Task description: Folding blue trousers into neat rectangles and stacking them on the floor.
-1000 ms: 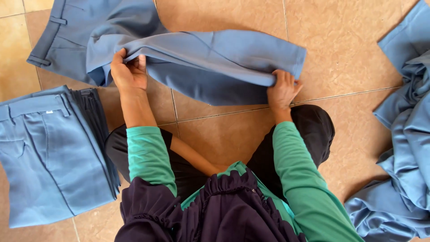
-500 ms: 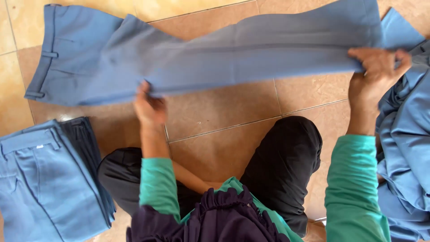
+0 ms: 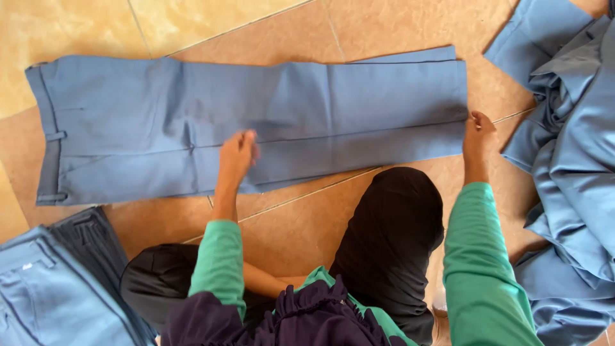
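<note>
A pair of blue trousers (image 3: 256, 122) lies flat on the tiled floor, stretched full length, waistband at the left and leg hems at the right. My left hand (image 3: 237, 157) rests palm down on the middle of the trousers, slightly blurred. At the hem end on the right, my right hand (image 3: 478, 131) pinches the lower corner of the trouser leg. Both arms wear green sleeves.
A stack of folded blue trousers (image 3: 45, 288) sits at the lower left. A heap of unfolded blue garments (image 3: 570, 160) fills the right side. My crossed legs in black (image 3: 391, 237) take up the floor just below the trousers. Tan floor tiles (image 3: 192, 25) lie beyond.
The trousers, earlier folded over and lifted between both hands, have been spread out flat and long on the floor. My left hand moved onto the middle; my right hand stayed at the hem end.
</note>
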